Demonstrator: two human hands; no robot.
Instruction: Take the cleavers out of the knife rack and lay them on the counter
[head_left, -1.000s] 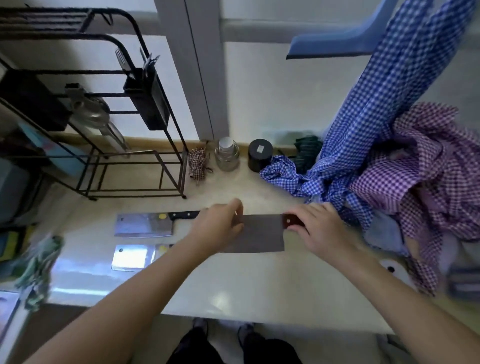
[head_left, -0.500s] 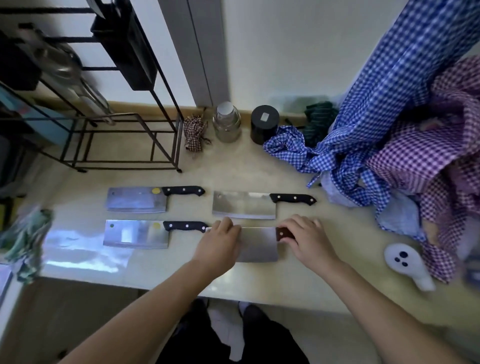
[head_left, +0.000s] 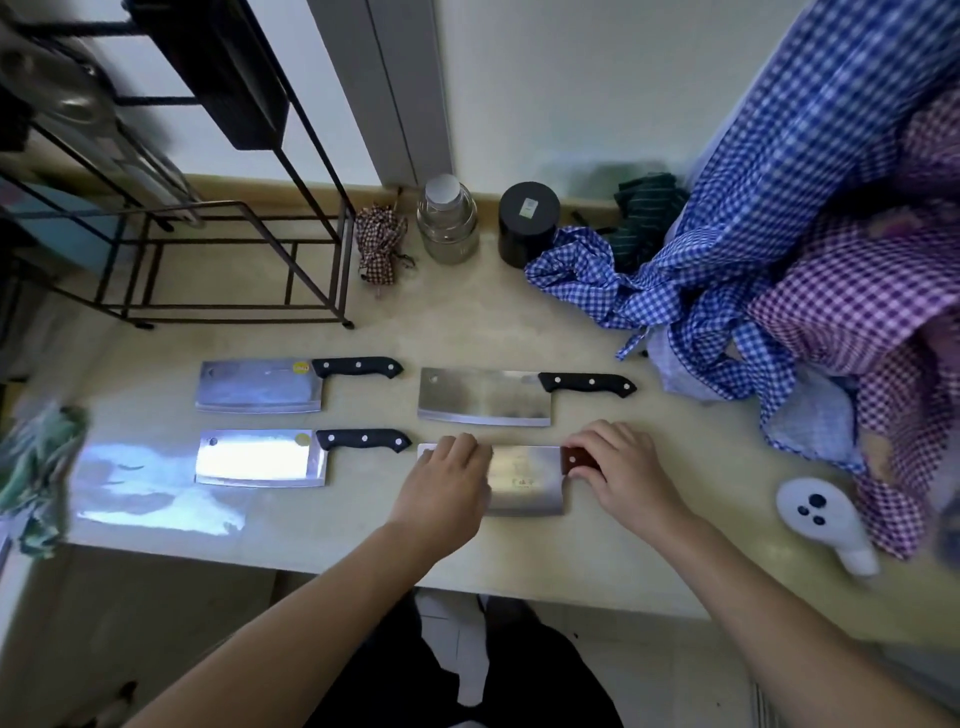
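Three black-handled cleavers lie flat on the beige counter (head_left: 467, 322): one at the back left (head_left: 260, 385), one at the front left (head_left: 260, 457), one at the back right (head_left: 485, 396). A fourth cleaver with a brown handle (head_left: 527, 480) lies flat at the front right. My left hand (head_left: 447, 480) rests flat on the left part of its blade. My right hand (head_left: 623, 467) grips its brown handle, which is mostly hidden under the fingers. The black knife rack (head_left: 228, 78) hangs on the wire shelf at the upper left; its slots are out of view.
A black wire shelf (head_left: 218, 280) stands at the back left. A glass jar (head_left: 447, 221), a black canister (head_left: 527, 221) and a small checked bundle (head_left: 379, 241) line the wall. Checked cloths (head_left: 753, 249) pile on the right, a white controller (head_left: 826, 519) in front of them.
Both hands brought the brown-handled cleaver toward me and set it flat on the counter in front of the back right cleaver. The camera has tilted down.
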